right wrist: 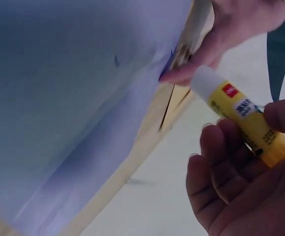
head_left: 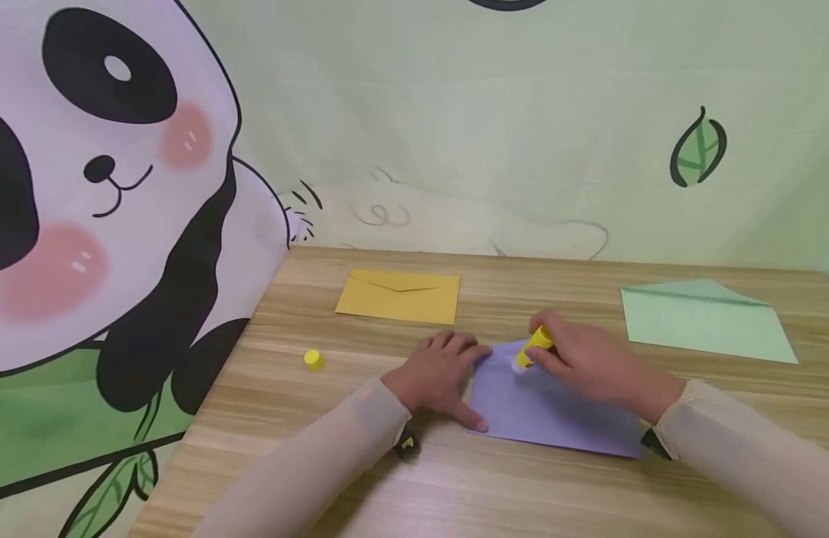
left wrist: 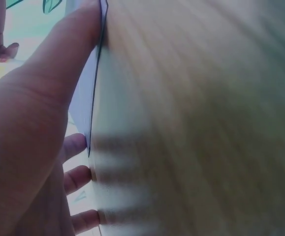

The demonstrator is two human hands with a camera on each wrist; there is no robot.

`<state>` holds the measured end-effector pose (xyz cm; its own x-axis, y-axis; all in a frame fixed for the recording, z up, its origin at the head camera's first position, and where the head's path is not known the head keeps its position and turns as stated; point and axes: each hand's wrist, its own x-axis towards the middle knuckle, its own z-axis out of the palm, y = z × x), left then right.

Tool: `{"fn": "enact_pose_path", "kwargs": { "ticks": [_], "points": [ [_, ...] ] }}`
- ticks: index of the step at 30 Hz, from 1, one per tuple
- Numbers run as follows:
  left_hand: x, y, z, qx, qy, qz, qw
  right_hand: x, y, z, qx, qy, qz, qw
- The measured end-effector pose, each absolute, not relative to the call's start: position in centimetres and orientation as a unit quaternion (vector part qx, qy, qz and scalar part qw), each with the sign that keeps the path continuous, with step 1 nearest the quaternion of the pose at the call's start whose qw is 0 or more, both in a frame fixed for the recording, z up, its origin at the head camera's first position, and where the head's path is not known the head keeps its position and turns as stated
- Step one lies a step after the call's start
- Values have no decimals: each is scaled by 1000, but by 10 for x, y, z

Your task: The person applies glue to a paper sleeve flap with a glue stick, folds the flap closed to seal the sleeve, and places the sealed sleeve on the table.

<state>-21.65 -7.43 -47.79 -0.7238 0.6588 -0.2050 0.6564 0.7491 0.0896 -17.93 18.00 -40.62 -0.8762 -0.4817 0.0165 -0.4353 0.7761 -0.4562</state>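
A purple envelope lies on the table in front of the person, its pointed flap folded out in the right wrist view. The left hand holds down its left end, with spread fingers, the thumb on the near corner and the index fingertip at the far one. Between thumb and fingers, the right hand grips a yellow glue stick, tilted with its white end down over the envelope's far part. The stick's yellow cap stands apart, left of the left hand.
Toward the back of the wooden table lies a yellow envelope. A light green envelope with its flap raised lies at the right. Behind the table hangs a green cloth printed with a panda.
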Motion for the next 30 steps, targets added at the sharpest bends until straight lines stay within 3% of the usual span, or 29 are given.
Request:
{"fn": "enact_pose_path", "kwargs": {
  "ticks": [30],
  "points": [
    [-220,-76,-481,360,926,-3,116,-207,132,-443,-290,938,-183,49]
  ]
}}
